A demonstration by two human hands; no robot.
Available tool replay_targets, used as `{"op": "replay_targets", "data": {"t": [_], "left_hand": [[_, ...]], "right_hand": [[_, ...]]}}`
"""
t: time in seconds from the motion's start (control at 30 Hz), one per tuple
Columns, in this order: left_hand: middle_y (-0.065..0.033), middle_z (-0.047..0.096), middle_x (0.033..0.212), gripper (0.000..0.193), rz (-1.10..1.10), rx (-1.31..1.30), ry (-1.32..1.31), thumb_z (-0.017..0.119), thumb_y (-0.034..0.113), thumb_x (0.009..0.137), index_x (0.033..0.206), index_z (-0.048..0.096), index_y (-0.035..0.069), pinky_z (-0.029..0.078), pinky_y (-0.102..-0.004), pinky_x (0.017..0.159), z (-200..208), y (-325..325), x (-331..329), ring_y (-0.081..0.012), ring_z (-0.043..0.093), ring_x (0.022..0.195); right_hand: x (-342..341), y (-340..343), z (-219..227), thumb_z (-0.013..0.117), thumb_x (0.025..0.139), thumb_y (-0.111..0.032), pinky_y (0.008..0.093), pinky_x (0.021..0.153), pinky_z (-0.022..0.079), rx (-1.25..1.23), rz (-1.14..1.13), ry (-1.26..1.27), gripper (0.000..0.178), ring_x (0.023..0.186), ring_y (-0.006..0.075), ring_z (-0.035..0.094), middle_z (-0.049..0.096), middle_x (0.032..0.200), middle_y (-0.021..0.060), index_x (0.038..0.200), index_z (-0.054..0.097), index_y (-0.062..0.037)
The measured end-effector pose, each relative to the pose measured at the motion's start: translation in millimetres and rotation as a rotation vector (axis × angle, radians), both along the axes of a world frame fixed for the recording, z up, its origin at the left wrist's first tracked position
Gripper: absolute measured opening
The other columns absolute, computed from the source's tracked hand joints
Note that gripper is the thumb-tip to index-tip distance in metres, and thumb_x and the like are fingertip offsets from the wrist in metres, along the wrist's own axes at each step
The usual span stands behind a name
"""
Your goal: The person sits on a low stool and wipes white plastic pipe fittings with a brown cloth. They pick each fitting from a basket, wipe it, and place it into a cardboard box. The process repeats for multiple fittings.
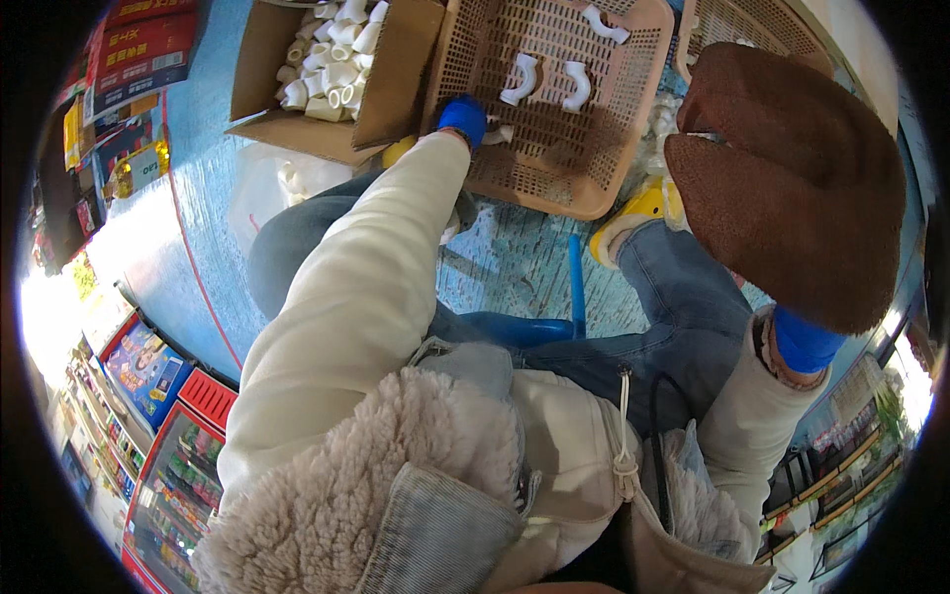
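Observation:
My left hand [463,119], in a blue glove, reaches over the left side of a tan plastic basket [589,203]. Its fingers look closed on a white plastic pipe fitting [501,133], mostly hidden by the glove. Further inside the basket lie a curved white pipe bend [522,79], a second pipe bend [576,87] and a third pipe bend [607,25] near the far edge. At the right, a thick brown fleecy cloth [792,168] covers my right hand [804,342]; only blue glove shows at the wrist, and the fingers are hidden.
Left of the basket stands an open cardboard box [398,74] heaped with short white pipe fittings [332,69]. A clear plastic bag [267,188] lies below it. Another tan basket [762,25] is at the far right. A blue stool bar [576,282] rises between my legs.

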State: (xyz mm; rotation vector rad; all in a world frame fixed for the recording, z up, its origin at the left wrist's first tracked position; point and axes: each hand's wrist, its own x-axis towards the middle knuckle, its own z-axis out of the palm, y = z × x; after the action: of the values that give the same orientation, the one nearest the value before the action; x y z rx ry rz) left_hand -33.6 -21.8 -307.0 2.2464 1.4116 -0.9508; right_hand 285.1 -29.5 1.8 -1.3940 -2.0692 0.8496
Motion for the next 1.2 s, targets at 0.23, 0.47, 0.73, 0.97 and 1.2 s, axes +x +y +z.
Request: {"op": "replay_targets", "data": {"t": [0.23,0.47,0.73,0.97,1.2], "left_hand": [[-0.0193,0.062,0.1,0.049,0.244,-0.326,-0.053,0.055,0.046,0.08,0.098,0.064,0.001,0.052,-0.0392,0.073,-7.5,2.4,1.3,-0.0312,0.062,0.089],[-0.0193,0.06,0.097,0.039,0.437,0.062,-0.562,0.056,0.035,0.082,0.107,0.057,0.006,0.049,-0.0415,0.07,63.3,27.0,24.1,-0.0344,0.061,0.084],[-0.0179,0.055,0.117,0.038,-0.095,-0.305,-0.077,0.048,0.033,0.086,0.118,0.058,0.015,0.046,-0.041,0.085,128.4,-12.7,19.4,-0.0349,0.058,0.097],[-0.0117,0.062,0.094,0.036,0.945,-0.195,-1.494,0.064,0.018,0.081,0.11,0.053,0.0,0.05,-0.0307,0.073,249.3,30.2,13.7,-0.0186,0.062,0.084],[-0.0055,0.057,0.1,0.038,0.921,-0.098,-1.736,0.063,0.011,0.082,0.116,0.049,0.003,0.048,-0.0295,0.075,293.1,14.9,53.9,-0.0141,0.057,0.089]], "right_hand": [[-1.9,2.8,3.2,0.063,0.08,-0.022,0.0417,0.089,0.047,0.047,0.06,-0.081,0.048,0.107,0.0272,0.053,0.052,0.119,0.0118,0.124,0.045,-0.0104],[4.8,1.8,1.4,0.066,0.078,-0.019,0.0412,0.087,0.049,0.123,-0.021,0.015,0.047,0.104,0.0267,0.056,0.056,0.115,0.0124,0.121,0.049,-0.0094],[-3.3,-2.4,-3.6,0.051,0.089,-0.026,0.0382,0.098,0.037,-0.193,-0.461,0.805,0.049,0.118,0.0247,0.042,0.041,0.13,0.0101,0.132,0.033,-0.0111],[-21.3,10.1,-1.7,0.042,0.095,-0.028,0.0364,0.104,0.031,-0.111,-0.439,0.828,0.048,0.124,0.0243,0.035,0.034,0.138,0.0094,0.137,0.026,-0.011],[-35.4,34.6,-39.2,0.042,0.095,-0.025,0.0364,0.102,0.034,-0.02,-0.275,0.619,0.045,0.12,0.0242,0.038,0.037,0.135,0.0104,0.135,0.028,-0.0089]]}}
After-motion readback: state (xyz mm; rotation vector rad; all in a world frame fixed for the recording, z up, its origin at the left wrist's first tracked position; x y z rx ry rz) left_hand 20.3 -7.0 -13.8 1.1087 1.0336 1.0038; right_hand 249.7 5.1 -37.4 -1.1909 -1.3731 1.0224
